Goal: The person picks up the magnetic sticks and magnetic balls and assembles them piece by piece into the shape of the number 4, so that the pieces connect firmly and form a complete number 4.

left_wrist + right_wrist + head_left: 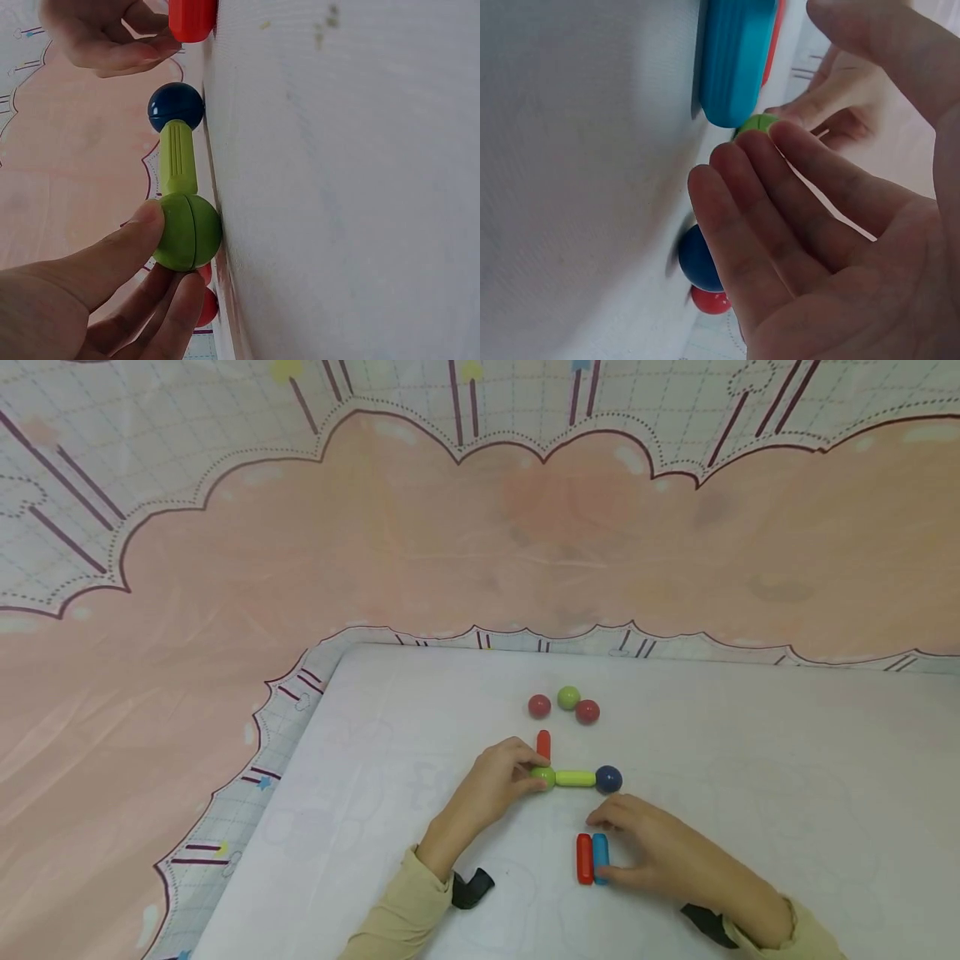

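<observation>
My left hand [498, 781] pinches a green ball [187, 232] between thumb and fingers. From that ball a yellow-green rod [575, 778] runs to a dark blue ball [608, 779], and a red rod [543, 744] points away toward the far side. My right hand [652, 847] is over the near part of the white board, fingers extended and holding nothing. Its thumb overlaps the lower end of a blue rod [601, 858] in the head view. Beside the blue rod lies a second red rod [584, 858], parallel to it.
Past the joined pieces sit two red balls [539, 706] and a loose green ball [568, 697]. The white board [390, 710] has its far edge against a peach cloth [450, 543] with a scalloped printed border. Black bands [472, 889] show at both wrists.
</observation>
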The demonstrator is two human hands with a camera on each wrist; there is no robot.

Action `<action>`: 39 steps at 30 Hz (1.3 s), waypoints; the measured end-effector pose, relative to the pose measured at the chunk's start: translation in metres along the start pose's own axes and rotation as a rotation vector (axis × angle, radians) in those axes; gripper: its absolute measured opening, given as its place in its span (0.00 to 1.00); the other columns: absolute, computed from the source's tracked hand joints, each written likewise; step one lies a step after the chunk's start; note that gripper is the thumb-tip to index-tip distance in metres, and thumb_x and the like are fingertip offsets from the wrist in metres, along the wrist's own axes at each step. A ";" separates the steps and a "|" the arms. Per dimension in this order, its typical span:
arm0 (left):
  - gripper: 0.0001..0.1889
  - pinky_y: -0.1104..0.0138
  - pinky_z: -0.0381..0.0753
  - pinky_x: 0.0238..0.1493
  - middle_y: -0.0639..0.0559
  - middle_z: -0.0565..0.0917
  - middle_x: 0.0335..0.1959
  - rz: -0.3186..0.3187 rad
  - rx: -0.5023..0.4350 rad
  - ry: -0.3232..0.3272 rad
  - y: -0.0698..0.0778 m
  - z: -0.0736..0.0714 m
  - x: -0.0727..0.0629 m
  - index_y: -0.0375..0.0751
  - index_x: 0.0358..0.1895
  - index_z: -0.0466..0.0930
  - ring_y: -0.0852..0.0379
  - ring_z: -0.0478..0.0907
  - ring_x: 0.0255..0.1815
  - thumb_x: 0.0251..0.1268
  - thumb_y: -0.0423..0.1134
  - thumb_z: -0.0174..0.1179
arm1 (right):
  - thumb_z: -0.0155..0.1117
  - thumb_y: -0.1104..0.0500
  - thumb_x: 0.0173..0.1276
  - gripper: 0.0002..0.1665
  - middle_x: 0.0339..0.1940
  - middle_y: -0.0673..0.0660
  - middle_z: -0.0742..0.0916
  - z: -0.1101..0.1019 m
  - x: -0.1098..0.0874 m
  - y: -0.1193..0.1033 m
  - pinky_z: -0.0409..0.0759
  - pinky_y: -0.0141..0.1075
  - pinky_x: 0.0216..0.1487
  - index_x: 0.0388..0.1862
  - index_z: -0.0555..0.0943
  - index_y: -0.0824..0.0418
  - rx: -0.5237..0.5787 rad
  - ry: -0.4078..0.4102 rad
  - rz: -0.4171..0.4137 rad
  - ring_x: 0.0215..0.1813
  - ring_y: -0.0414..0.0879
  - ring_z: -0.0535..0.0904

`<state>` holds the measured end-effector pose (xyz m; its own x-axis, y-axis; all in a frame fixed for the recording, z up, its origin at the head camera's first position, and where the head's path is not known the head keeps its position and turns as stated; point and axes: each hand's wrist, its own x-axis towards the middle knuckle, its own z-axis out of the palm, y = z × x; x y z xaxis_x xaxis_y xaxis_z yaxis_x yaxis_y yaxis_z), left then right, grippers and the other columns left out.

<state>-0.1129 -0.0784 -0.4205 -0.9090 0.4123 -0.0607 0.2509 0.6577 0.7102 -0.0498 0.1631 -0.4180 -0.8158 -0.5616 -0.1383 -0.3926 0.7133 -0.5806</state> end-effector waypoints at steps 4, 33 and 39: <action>0.14 0.70 0.81 0.46 0.55 0.83 0.43 -0.003 0.004 0.000 0.001 0.000 0.000 0.44 0.49 0.87 0.60 0.80 0.41 0.59 0.38 0.71 | 0.77 0.43 0.56 0.28 0.49 0.42 0.82 0.003 -0.002 0.002 0.82 0.44 0.56 0.53 0.80 0.51 -0.005 0.000 -0.024 0.50 0.38 0.77; 0.14 0.70 0.82 0.45 0.54 0.83 0.42 0.003 -0.009 0.003 0.002 -0.001 -0.002 0.43 0.49 0.87 0.60 0.81 0.40 0.59 0.37 0.71 | 0.79 0.47 0.54 0.26 0.48 0.41 0.81 0.008 -0.003 0.002 0.82 0.44 0.56 0.50 0.81 0.52 -0.038 -0.013 -0.050 0.50 0.39 0.75; 0.14 0.69 0.82 0.45 0.54 0.83 0.42 0.004 -0.009 0.007 0.002 -0.001 -0.002 0.43 0.49 0.87 0.60 0.81 0.40 0.59 0.37 0.71 | 0.79 0.47 0.54 0.26 0.48 0.42 0.81 0.007 -0.002 0.002 0.82 0.45 0.56 0.49 0.81 0.52 -0.054 -0.012 -0.052 0.50 0.40 0.76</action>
<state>-0.1103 -0.0783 -0.4184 -0.9102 0.4108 -0.0528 0.2518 0.6501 0.7169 -0.0456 0.1627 -0.4241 -0.7887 -0.6031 -0.1195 -0.4567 0.7048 -0.5429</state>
